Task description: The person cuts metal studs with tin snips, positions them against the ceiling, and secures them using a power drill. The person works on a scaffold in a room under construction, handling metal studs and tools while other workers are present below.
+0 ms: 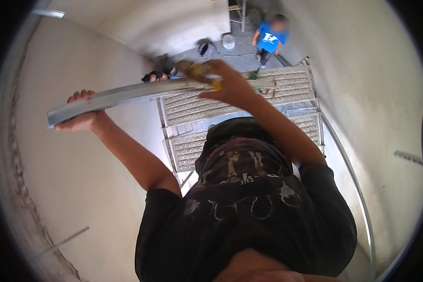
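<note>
Left fingers (84, 94) grip metal channel (129, 94); pale bucket (228, 43), contents unclear.

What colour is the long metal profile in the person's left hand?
The metal profile is silvery grey; it shows best in the head view.

Beneath the long silvery-grey metal channel (141, 93), open air lies between the left forearm (134, 152) and the right forearm (286, 127), bounded below by the black printed T-shirt (268, 225), so a hand could pass there. The channel bars the way from the left hand (87, 120) to the right hand (232, 87), where a blurred yellow tool (202, 71) crowds it. Right of the right forearm, a curved silvery metal tube (353, 174) runs near the pale plastered wall (385, 108).
</note>
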`<state>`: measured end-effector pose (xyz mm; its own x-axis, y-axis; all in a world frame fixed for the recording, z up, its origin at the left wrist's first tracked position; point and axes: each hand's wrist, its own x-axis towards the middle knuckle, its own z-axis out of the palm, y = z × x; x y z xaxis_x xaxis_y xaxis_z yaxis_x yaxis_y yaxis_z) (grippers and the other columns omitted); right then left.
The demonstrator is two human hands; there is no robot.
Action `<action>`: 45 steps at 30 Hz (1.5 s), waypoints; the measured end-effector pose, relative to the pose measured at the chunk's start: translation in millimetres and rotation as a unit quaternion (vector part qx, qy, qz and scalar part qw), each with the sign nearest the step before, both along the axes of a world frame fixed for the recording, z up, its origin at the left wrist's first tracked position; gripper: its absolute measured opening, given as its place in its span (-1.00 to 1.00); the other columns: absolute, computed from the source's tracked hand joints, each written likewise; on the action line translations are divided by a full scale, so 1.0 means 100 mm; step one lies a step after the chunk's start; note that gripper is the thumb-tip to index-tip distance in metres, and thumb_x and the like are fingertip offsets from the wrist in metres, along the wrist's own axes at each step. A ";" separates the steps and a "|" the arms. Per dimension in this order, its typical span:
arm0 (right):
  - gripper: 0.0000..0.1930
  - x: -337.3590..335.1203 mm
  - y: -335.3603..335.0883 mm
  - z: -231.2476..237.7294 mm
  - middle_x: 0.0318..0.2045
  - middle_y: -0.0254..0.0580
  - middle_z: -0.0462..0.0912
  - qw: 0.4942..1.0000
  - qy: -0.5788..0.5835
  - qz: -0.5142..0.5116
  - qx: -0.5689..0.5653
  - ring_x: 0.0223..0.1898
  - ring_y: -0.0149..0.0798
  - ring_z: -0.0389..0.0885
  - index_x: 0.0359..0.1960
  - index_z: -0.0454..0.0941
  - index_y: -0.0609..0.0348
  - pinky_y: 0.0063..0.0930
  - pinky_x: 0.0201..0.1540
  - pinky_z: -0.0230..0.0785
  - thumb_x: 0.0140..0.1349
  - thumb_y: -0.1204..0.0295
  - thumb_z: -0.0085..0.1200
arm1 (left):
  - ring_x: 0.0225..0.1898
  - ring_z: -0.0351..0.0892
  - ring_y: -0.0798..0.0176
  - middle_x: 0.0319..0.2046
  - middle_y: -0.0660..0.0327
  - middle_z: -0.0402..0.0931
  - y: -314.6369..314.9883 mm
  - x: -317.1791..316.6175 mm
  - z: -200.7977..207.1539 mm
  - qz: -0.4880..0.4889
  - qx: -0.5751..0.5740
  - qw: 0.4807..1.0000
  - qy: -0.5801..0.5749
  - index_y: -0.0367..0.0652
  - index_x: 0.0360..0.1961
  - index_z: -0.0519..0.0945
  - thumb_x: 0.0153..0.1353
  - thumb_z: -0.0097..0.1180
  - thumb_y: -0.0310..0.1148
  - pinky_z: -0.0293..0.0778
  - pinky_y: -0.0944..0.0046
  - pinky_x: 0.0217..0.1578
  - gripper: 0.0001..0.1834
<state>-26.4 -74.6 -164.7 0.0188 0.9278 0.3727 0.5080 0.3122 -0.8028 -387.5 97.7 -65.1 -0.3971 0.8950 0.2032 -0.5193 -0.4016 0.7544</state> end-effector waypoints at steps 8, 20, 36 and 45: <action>-0.42 -0.75 0.26 -0.08 -0.20 0.00 0.54 0.977 -0.200 0.022 0.074 -0.16 0.03 0.56 0.06 0.38 0.35 -0.13 -0.03 0.40 0.01 0.37 0.31 | -0.56 0.20 0.14 -0.54 0.11 0.23 0.05 -0.09 0.03 0.063 -0.005 0.998 0.016 -0.22 -0.41 0.26 0.18 -0.58 0.55 0.23 0.14 -0.51 -0.11; -0.54 -0.26 0.15 0.44 -0.22 -0.19 0.56 0.949 -0.298 0.024 0.104 -0.17 -0.18 0.58 0.05 0.42 0.31 -0.30 -0.07 0.42 0.11 0.39 0.15 | -0.21 0.50 -0.06 -0.23 -0.04 0.45 -0.13 0.04 -0.01 -0.030 0.013 0.998 -0.051 -0.33 -0.19 0.39 0.29 -0.45 0.42 0.53 -0.07 -0.22 -0.14; -0.77 -0.10 -0.08 0.34 -0.25 -0.38 0.54 0.874 -0.380 0.160 0.257 -0.14 -0.31 0.54 -0.17 0.43 0.05 -0.41 -0.06 0.35 0.16 0.31 0.06 | -0.17 0.49 0.30 -0.18 0.20 0.53 -0.63 1.20 0.03 -0.521 -0.077 0.601 0.601 -0.18 -0.05 0.50 0.50 -0.18 0.06 0.40 0.30 -0.09 -0.51; -0.81 -0.02 -0.26 0.33 -0.30 -0.41 0.54 0.863 -0.420 0.167 0.226 -0.18 -0.34 0.56 -0.23 0.44 0.02 -0.42 -0.09 0.33 0.14 0.32 0.08 | -0.36 0.33 0.55 -0.31 0.42 0.50 -1.09 1.40 -0.71 -0.612 -0.255 0.567 0.489 -0.05 0.00 0.51 0.55 -0.42 0.04 0.31 0.38 -0.28 -0.49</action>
<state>-28.5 -100.4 -131.7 -0.6753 0.5851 0.4491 0.6719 0.7391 0.0475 -247.5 -11.4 -136.5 0.6650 0.4200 -0.6176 0.5919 0.2079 0.7787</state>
